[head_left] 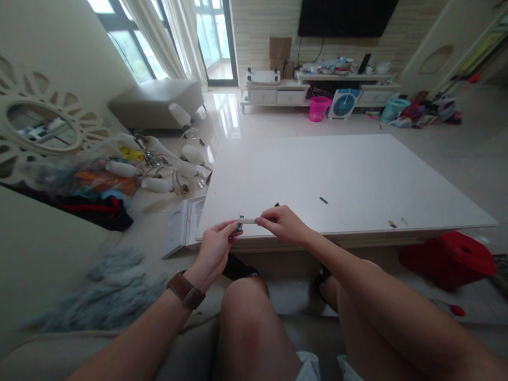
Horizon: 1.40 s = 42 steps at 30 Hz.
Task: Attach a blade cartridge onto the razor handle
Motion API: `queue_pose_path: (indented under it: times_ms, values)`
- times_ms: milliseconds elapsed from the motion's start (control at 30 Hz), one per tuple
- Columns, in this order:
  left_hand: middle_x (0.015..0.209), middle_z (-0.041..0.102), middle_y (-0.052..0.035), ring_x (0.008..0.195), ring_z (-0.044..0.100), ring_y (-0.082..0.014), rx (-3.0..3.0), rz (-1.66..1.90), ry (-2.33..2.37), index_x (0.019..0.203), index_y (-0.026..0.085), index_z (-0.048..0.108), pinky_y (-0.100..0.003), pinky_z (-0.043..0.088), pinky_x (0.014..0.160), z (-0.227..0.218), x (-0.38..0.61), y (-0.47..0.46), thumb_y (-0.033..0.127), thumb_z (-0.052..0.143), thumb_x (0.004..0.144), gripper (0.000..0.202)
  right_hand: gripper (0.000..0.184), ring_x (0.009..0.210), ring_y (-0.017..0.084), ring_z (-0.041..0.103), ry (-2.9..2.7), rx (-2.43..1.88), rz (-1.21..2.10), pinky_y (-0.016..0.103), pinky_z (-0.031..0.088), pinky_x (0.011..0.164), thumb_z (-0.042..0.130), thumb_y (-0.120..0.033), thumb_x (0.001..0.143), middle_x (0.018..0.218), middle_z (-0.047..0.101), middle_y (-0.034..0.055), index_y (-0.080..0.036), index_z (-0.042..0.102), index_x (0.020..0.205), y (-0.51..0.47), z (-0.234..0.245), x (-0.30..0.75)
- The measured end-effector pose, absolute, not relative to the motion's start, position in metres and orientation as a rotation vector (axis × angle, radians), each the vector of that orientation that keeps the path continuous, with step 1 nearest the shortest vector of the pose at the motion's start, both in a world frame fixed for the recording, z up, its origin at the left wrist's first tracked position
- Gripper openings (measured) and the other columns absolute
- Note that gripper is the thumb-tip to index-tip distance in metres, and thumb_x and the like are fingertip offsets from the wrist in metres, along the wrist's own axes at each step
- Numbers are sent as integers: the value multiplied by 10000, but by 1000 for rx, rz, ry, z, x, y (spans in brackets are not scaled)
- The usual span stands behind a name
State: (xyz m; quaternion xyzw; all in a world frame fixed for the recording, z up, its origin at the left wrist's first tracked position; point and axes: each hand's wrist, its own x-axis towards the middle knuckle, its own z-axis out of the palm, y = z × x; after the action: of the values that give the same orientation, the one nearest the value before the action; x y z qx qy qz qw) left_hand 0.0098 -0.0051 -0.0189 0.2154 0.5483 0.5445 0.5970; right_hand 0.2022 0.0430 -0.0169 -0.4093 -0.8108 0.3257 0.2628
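Observation:
My left hand, with a brown watch strap on its wrist, pinches a small dark and teal piece over the near edge of the white table. A short, thin white stick runs from that piece to the fingertips of my right hand, which are closed on its other end. Whether the stick touches or enters the dark piece is too small to tell. Just behind my right hand, a tiny black piece lies on the table, partly hidden. A small dark green strip rests farther right.
The white table spans the space before my knees. Near its right front edge lie a small yellow and dark piece and a faint ring-like bit. A red stool stands at right, a lamp with white shades on the left floor.

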Motion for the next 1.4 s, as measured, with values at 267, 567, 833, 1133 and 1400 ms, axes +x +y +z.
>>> queue_pose_path:
  times_ms: [267, 567, 833, 1133, 1400]
  values:
    - [756, 695, -52, 677, 602, -109, 499, 1267, 1266, 754, 106, 739, -224, 401, 639, -20, 10, -5, 224, 838, 551, 255, 422, 557, 101, 383, -2160, -1181, 825, 267, 230, 559, 522, -428, 959, 542, 443, -32, -146, 658, 677, 46, -21, 203]
    - [729, 687, -48, 664, 601, -112, 475, 1272, 1263, 736, 105, 731, -233, 408, 641, -15, 12, -7, 210, 826, 563, 224, 434, 562, 103, 386, -2197, -1170, 831, 267, 232, 564, 528, -444, 956, 545, 457, -26, -145, 651, 666, 45, -20, 203]
    - [729, 693, -50, 656, 603, -108, 474, 1274, 1277, 759, 100, 736, -225, 397, 630, -16, 11, -6, 220, 836, 550, 260, 427, 559, 100, 379, -2194, -1147, 850, 266, 229, 565, 521, -445, 961, 548, 471, -27, -140, 682, 710, 46, -20, 204]
    - [757, 701, -58, 673, 602, -108, 489, 1272, 1268, 763, 101, 737, -230, 411, 654, -18, 11, -6, 237, 851, 533, 290, 429, 558, 100, 386, -2157, -1163, 808, 264, 236, 565, 511, -421, 966, 546, 455, -31, -144, 645, 666, 48, -20, 205]
    - [763, 703, -66, 677, 602, -115, 506, 1263, 1278, 771, 104, 733, -238, 404, 638, -19, 11, -6, 257, 855, 536, 305, 435, 557, 103, 385, -2157, -1178, 816, 264, 234, 561, 512, -431, 963, 542, 457, -29, -146, 632, 657, 47, -20, 204]
